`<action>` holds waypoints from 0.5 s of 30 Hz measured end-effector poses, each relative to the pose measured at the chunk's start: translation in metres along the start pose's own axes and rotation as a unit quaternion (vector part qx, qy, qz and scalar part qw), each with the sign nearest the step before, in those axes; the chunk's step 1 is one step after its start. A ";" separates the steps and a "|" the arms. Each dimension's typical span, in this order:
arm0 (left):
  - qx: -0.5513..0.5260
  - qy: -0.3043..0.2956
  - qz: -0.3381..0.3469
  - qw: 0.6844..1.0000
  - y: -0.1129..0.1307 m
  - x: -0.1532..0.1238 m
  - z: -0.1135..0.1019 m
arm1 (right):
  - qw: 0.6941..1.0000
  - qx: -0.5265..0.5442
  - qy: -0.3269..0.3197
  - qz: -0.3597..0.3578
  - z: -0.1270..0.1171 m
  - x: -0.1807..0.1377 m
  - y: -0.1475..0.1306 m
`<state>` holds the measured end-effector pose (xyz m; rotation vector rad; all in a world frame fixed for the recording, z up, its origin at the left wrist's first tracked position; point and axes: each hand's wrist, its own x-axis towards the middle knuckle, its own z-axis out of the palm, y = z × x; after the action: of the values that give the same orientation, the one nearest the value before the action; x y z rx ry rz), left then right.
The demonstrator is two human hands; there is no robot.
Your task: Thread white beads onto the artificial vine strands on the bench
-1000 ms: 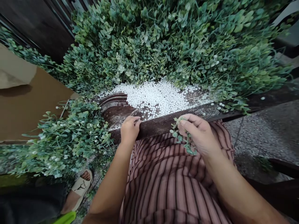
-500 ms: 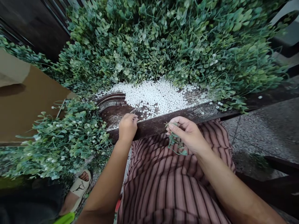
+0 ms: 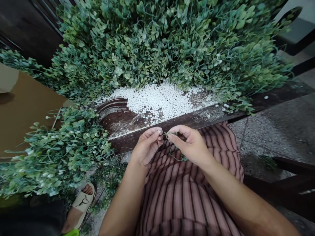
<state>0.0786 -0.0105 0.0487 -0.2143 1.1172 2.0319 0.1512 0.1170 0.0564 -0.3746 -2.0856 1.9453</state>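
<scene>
My right hand (image 3: 190,144) is closed on a small green leafy sprig (image 3: 177,155), whose leaves hang below the fingers over my striped lap (image 3: 187,196). My left hand (image 3: 147,146) has come up against it, thumb and forefinger pinched on a tiny white bead (image 3: 160,132) at the sprig's tip. Both hands hover just in front of the dark wooden table's edge (image 3: 137,137). A heap of white beads (image 3: 159,100) lies on the table behind them.
A big mound of green leafy sprigs (image 3: 157,42) covers the back of the table. Another pile of sprigs with white beads (image 3: 56,147) lies at the left. A person's sandalled foot (image 3: 83,201) shows at the lower left. Gravel ground (image 3: 278,131) is at the right.
My left hand left the table edge and moved right to meet my right hand. The right hand drew the sprig slightly left and toward the middle.
</scene>
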 end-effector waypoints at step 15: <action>-0.078 -0.044 -0.066 0.994 -0.014 0.001 0.013 | 0.987 -0.094 0.099 -0.083 0.000 -0.008 0.003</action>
<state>0.0905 0.0045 0.0464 -0.2679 0.8696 1.9912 0.1582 0.1143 0.0531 -0.3996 -2.1024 1.5561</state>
